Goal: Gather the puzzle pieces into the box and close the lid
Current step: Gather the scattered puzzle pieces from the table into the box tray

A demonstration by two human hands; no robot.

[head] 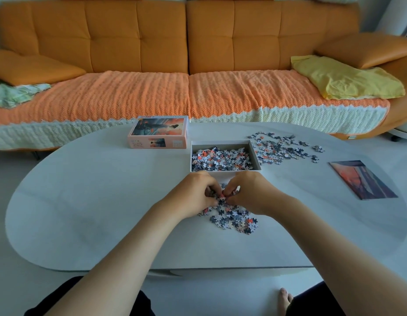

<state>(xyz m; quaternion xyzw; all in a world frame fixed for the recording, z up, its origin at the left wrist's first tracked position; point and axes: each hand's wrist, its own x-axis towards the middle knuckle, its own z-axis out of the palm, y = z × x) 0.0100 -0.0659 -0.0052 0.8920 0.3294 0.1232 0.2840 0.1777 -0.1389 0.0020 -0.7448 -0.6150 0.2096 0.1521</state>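
Left hand (195,193) and right hand (251,192) pinch pieces (221,197) in the nearer pile (235,220) of two, by one box (255,156).

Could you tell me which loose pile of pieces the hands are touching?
The near pile, before the box; the far pile lies right of it.

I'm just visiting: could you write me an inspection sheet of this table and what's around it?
Surface: white rounded table.
Job's things: open box part-filled with pieces; lid off, left of it; near pile at the hands; far pile right of the box.
Clutter: picture sheet at the table's right.
Hands: left hand and right hand pinch pieces in the near pile.
Cables: nothing seen.
Surroundings: orange sofa with a yellow cloth.
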